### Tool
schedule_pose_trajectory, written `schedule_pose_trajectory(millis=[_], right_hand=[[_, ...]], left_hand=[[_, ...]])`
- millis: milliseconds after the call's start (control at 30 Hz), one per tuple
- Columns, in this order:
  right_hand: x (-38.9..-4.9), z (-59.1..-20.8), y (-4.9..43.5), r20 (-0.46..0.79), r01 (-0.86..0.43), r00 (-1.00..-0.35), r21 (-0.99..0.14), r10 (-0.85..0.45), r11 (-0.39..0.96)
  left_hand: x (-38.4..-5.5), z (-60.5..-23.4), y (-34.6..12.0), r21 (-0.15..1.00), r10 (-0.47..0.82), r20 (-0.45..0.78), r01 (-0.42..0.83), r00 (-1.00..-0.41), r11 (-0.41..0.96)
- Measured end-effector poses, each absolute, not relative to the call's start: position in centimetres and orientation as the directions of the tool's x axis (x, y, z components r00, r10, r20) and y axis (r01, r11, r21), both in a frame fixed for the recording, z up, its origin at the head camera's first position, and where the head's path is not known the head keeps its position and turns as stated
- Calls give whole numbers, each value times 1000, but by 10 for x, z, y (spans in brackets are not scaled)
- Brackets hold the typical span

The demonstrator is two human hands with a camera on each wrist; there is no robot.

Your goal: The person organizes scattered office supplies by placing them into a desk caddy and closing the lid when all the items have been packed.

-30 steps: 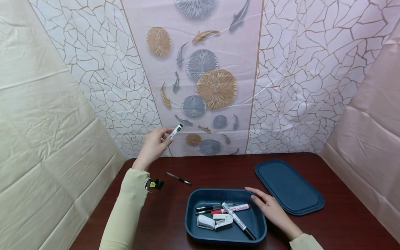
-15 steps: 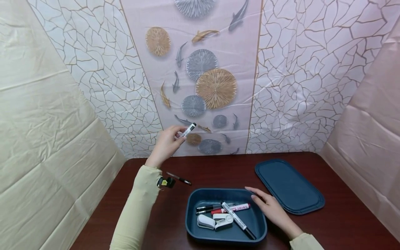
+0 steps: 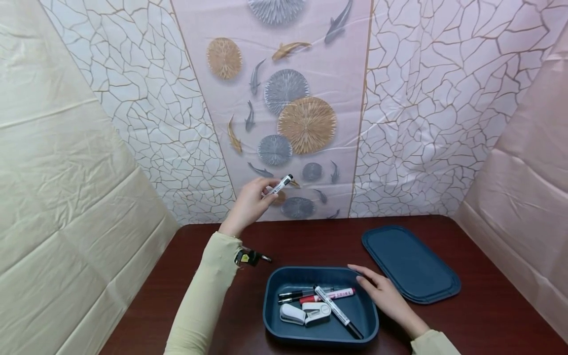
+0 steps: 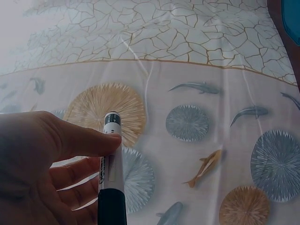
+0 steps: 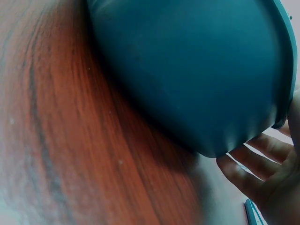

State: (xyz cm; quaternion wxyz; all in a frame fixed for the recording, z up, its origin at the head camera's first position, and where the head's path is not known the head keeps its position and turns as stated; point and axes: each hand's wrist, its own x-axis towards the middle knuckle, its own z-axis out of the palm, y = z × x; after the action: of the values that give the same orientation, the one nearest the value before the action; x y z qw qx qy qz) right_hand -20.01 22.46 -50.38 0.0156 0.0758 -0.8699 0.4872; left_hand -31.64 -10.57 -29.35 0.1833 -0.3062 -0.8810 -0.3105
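Observation:
In the head view my left hand (image 3: 252, 201) is raised above the table's far left part. Its thumb and fingers pinch a white marker (image 3: 281, 184) with a black end, tilted up to the right; the left wrist view shows the same marker (image 4: 112, 173) up close. My right hand (image 3: 385, 296) holds the far right corner of a dark blue plastic box (image 3: 320, 339), its fingers (image 5: 236, 176) against the outside wall. Inside lie black pens (image 3: 290, 297), a red-and-white marker (image 3: 339, 294), a white marker with a black cap (image 3: 335, 308) and two small white stapler-like things (image 3: 292, 314).
A dark blue lid (image 3: 410, 264) lies flat on the dark red-brown table (image 3: 310, 244), right of the box. Behind my left wrist a pen (image 3: 266, 258) is mostly hidden. A patterned cloth backdrop (image 3: 293, 74) rises behind the table, with cloth at both sides.
My left hand has carried the marker to the right, and its forearm now covers most of the loose pen on the table. The right hand and box have stayed put.

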Motion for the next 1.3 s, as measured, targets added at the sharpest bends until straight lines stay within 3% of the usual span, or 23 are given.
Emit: schedule_pose_trajectory(millis=[1300], right_hand=[[-199, -505, 225, 104, -146, -989, -846, -110, 513]], left_hand=[[-301, -289, -54, 333, 566, 506, 753, -651, 567]])
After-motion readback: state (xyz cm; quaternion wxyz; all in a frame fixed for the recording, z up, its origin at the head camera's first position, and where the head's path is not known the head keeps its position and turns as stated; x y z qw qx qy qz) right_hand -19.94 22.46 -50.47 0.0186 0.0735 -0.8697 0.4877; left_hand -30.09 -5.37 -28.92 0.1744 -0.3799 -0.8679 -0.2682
